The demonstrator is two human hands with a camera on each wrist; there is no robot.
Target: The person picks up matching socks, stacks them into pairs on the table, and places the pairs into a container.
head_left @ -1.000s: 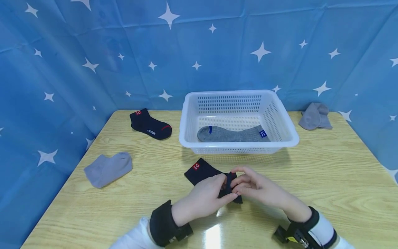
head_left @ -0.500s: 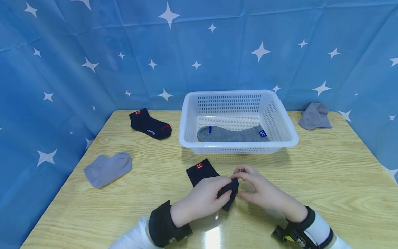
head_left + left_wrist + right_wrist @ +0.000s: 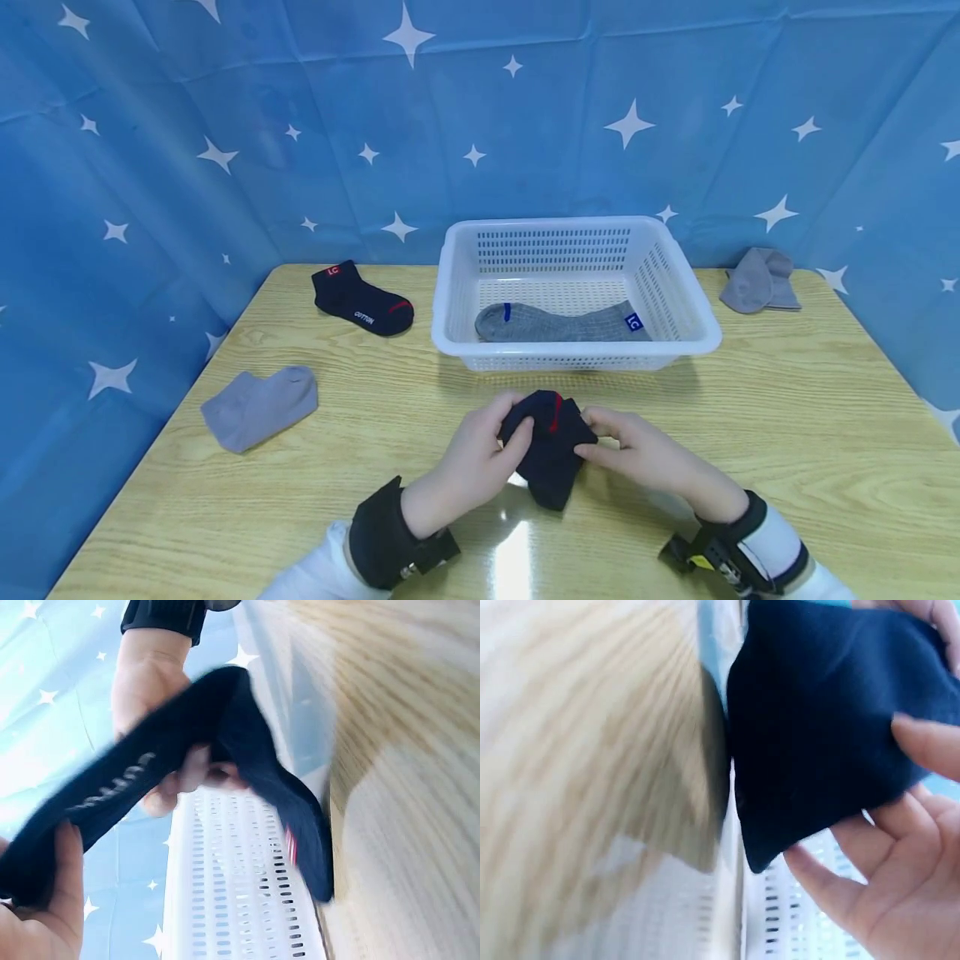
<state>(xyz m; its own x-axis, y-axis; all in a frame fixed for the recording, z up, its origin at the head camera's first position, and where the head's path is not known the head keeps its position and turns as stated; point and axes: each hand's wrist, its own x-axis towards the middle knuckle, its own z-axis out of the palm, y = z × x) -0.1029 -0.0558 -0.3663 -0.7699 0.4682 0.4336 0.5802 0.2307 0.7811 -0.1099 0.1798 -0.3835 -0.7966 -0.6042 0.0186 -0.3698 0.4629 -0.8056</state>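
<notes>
While the left hand (image 3: 472, 468) and right hand (image 3: 647, 454) pinch one black sock (image 3: 551, 462) over the table (image 3: 787, 433), one grey sock (image 3: 258, 410) lies leftward; beyond, one basket (image 3: 577, 350) with a second grey sock (image 3: 562, 325) separates another black sock (image 3: 360, 300) from a third grey sock (image 3: 752, 283).

Head view is bright; white glare sits on tabletop (image 3: 787, 433). Wrist views look washed out; sock lettering (image 3: 116, 784) blurs in left.

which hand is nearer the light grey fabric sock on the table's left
Left. The left hand is right of the light grey fabric sock, gripping a dark fabric sock; the right hand is farther right, at the dark sock's other side.
</notes>
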